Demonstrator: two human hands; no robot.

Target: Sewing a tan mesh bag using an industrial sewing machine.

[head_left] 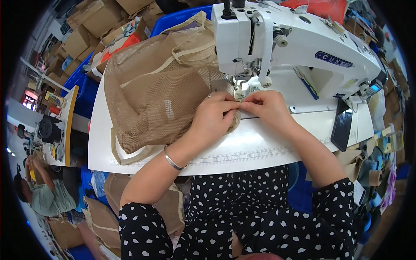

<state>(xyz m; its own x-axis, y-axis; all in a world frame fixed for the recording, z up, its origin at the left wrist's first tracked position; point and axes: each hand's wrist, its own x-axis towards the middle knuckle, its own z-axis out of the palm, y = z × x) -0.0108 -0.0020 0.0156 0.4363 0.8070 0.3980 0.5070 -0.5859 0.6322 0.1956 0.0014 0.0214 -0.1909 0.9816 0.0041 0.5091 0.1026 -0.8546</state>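
Note:
A brown mesh bag (151,95) with beige binding and straps is spread over the left part of the white sewing table (260,147). Its right edge runs under the needle area of a white sewing machine (312,43). Just in front of the presser foot (241,86), my left hand (214,113) is closed on the bag's bound edge. My right hand (268,109) pinches the same edge from the other side, thumb and forefinger together. Both sets of fingertips nearly meet there, and they hide the piece of edge between them.
Thread snips (307,83) lie under the machine arm. A dark phone (342,125) rests near the table's right end. Along the front edge runs a printed ruler (208,159). More mesh bags (164,208) hang below the table. A co-worker (47,190) sits at far left.

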